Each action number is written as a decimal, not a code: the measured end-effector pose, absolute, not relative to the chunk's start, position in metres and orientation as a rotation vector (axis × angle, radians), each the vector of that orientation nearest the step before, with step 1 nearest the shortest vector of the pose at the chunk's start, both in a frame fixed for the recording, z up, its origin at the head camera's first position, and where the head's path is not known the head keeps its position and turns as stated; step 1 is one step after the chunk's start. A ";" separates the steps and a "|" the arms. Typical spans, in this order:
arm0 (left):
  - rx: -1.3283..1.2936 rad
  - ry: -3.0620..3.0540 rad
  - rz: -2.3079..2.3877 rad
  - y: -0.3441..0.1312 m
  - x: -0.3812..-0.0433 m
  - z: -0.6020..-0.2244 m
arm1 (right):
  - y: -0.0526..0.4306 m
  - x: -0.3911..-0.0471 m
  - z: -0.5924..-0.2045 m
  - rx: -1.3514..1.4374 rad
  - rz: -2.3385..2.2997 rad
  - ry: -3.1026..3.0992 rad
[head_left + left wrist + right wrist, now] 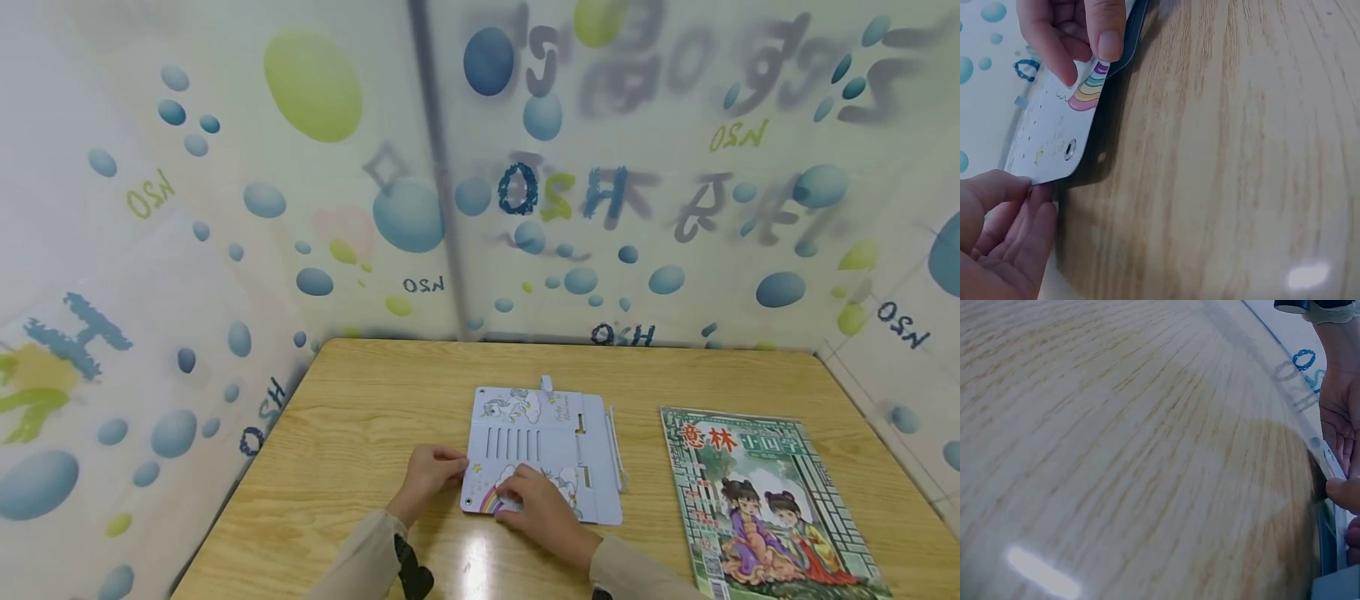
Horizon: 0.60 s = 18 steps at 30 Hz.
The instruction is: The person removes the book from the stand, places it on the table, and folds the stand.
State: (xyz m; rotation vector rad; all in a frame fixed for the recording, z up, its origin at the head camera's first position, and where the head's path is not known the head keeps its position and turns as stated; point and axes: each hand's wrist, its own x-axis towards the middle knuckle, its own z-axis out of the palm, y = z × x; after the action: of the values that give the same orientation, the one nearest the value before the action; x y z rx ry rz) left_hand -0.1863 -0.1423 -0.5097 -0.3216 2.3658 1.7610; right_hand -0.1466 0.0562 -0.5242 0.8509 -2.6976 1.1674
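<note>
A white flat folding case (510, 454) printed with unicorns, clouds and a rainbow lies on the table. It has a row of slots in its middle, and a metal eyelet (1070, 149) shows at one corner. My left hand (429, 479) pinches its left edge, thumb on top and fingers below, as the left wrist view shows. Over the rainbow at the near edge is my right hand (547, 512), gripping that edge with the thumb and curled fingers. In the right wrist view only part of the right hand (1344, 495) appears, at the right border.
A magazine (765, 500) with two illustrated figures on its cover lies to the right on the wooden table (337, 417). A thin white strip (617, 450) runs beside the case's right side. Bubble-patterned sheets (525, 250) enclose the table's back and sides.
</note>
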 end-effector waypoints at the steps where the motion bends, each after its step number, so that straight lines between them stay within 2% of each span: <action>1: -0.305 2.378 1.746 -0.142 -0.187 -0.508 | 0.057 -0.147 -0.523 0.849 1.191 -2.696; 10: -0.130 2.655 1.476 -0.139 -0.193 -0.491 | 0.074 -0.147 -0.513 0.870 1.364 -2.691; 18: 0.030 2.627 1.550 -0.116 -0.208 -0.469 | 0.106 -0.149 -0.498 0.789 1.270 -2.711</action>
State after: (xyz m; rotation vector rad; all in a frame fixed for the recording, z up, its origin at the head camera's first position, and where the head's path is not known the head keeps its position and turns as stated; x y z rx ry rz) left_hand -0.2080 -0.1155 -0.4693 0.0300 2.6268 1.5498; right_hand -0.1490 0.1064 -0.4975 0.7888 -2.7110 1.2696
